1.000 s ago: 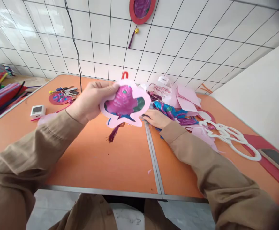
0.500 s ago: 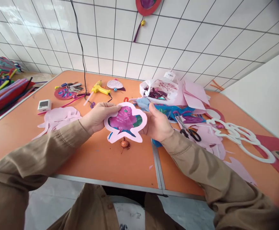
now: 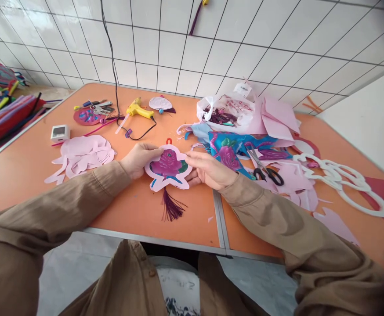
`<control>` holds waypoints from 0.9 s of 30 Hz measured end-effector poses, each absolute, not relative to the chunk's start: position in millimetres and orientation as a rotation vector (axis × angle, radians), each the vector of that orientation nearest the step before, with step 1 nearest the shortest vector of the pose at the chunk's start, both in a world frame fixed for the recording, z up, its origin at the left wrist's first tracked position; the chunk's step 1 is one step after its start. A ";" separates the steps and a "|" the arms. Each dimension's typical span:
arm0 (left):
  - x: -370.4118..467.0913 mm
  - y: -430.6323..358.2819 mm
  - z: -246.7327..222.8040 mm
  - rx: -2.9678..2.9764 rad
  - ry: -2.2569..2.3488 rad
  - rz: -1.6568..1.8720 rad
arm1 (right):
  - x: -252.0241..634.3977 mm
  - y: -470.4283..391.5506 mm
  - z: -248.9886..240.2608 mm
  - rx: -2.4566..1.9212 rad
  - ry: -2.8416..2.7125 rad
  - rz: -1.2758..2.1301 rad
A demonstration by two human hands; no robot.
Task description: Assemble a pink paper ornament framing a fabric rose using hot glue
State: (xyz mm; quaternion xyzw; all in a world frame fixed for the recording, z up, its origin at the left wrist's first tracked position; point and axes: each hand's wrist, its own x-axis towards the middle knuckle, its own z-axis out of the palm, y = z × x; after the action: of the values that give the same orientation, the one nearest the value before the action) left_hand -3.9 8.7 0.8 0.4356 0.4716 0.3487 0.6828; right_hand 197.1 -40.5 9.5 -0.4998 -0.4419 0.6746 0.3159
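Note:
Between my hands is a fish-shaped ornament (image 3: 168, 164) with a pink felt border around a purple rose print. A red loop (image 3: 168, 141) shows at its top, and a dark purple tassel (image 3: 172, 206) hangs below over the table. My left hand (image 3: 141, 160) grips the border at its upper left, thumb on the front. On the right side, my right hand (image 3: 208, 168) pinches the border between thumb and fingers; some fingertips are hidden behind it. Left of my left hand lies a stack of pink felt cutouts (image 3: 88, 156).
A yellow glue gun (image 3: 138, 109) with its cord lies at the back. Black-handled scissors (image 3: 267, 171) rest among pink scraps and rose-print fabric (image 3: 228, 149) at right. A white timer-like box (image 3: 60, 133) stands left, and a plastic bag (image 3: 228, 114) sits near the tiled wall.
The ornament is slightly lower, and its tassel now hangs spread out where a round bead showed before. My right thumb has come down onto the border. The camera view has tilted down.

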 end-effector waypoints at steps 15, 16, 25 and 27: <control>1.0 -0.5 1.0 1.030 1.009 0.771 | 194.1 -33.5 -27.1 -1.256 -1.360 1.045; 1.5 -1.2 2.6 1.010 1.015 0.778 | 194.2 -34.0 -27.6 -1.249 -1.352 1.024; -1.8 -3.3 6.4 1.026 0.950 0.720 | 196.1 -31.1 -31.0 -1.215 -1.227 0.884; -3.3 -2.2 6.1 1.005 0.882 0.680 | 197.8 -29.5 -30.6 -1.211 -1.203 0.869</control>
State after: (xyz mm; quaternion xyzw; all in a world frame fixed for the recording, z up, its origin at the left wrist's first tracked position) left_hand -3.3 -2.2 6.1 0.4565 0.4006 0.3092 0.7318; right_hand 197.8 -29.5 -30.6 -0.5171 -0.5136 0.3709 0.5756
